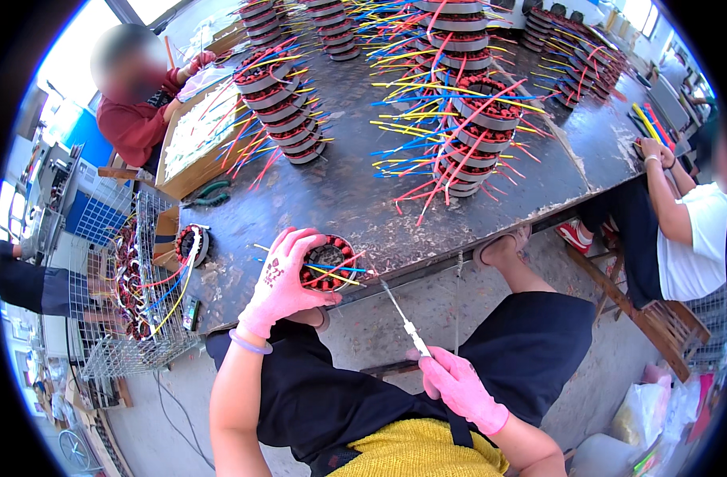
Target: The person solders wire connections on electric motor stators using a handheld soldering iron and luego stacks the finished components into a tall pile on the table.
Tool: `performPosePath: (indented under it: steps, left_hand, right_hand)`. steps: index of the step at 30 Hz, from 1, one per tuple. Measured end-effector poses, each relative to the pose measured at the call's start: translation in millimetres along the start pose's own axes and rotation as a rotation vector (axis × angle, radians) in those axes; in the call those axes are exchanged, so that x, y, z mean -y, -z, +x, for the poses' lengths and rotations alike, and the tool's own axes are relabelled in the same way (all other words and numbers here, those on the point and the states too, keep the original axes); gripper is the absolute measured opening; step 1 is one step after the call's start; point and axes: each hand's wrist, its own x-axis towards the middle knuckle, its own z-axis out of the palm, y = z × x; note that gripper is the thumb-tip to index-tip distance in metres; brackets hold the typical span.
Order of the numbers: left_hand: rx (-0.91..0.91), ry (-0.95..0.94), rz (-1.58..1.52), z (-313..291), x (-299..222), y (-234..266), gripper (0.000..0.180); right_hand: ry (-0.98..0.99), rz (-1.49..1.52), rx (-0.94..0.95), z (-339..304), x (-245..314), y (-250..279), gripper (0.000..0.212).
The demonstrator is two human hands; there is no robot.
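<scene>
My left hand, in a pink glove, is closed round the side of a motor stator at the table's near edge. This ring has dark red and black windings, with red, blue and yellow wires sticking out to the right. In my right hand, also gloved in pink, is a slim soldering iron with a white handle and a long metal shaft. Its tip points up and left, close to the wire ends; whether it touches them I cannot tell. A second stator with coloured wires rests on the table to the left.
Tall stacks of wired stators stand across the dark table. Green-handled pliers lie beside a wooden box of white pieces. A wire basket holds more wired parts at left. Co-workers sit at far left and right.
</scene>
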Motion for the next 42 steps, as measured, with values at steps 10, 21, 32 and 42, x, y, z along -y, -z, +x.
performPosePath:
  steps: [10, 21, 32, 42]
  left_hand:
    - [-0.054, -0.027, 0.052, -3, -1, -4, 0.090]
    - [-0.045, -0.020, 0.025, -3, 0, -4, 0.091]
    - [-0.037, -0.020, 0.025, -5, 2, -5, 0.090]
    - [-0.026, -0.005, 0.051, -4, 0, -5, 0.091]
  right_hand:
    - [-0.032, -0.018, 0.038, -1, -2, -5, 0.032]
    - [0.013, -0.067, 0.053, -3, -1, -4, 0.032]
    - [-0.029, -0.059, 0.047, -5, 3, -6, 0.034]
    - [-0.008, -0.093, 0.030, -4, 0, -6, 0.033]
